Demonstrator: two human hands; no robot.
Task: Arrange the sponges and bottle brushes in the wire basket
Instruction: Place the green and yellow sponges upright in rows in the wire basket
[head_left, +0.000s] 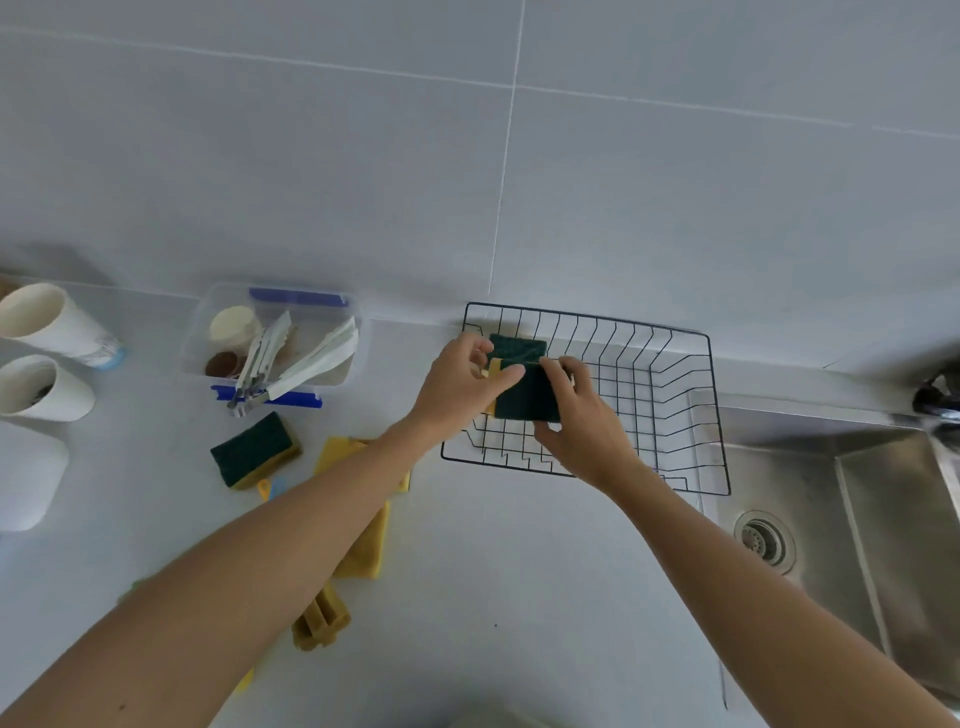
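A black wire basket (670, 395) stands on the counter against the wall. Over its left end both hands meet on a green-and-yellow sponge (524, 397). My left hand (457, 384) pinches its left edge; my right hand (582, 421) grips its right side. A second green sponge (517, 345) lies in the basket's far left corner, just behind. A third sponge (254, 449), green top and yellow base, lies on the counter to the left. White-handled brushes (306, 361) rest in a clear tub (275, 338).
Yellow cloths (363, 551) and a yellow ribbed piece (319, 621) lie under my left forearm. Two white cups (47, 322) lie at the far left. A steel sink (841, 509) with a drain sits right of the basket, a tap (937, 400) above it.
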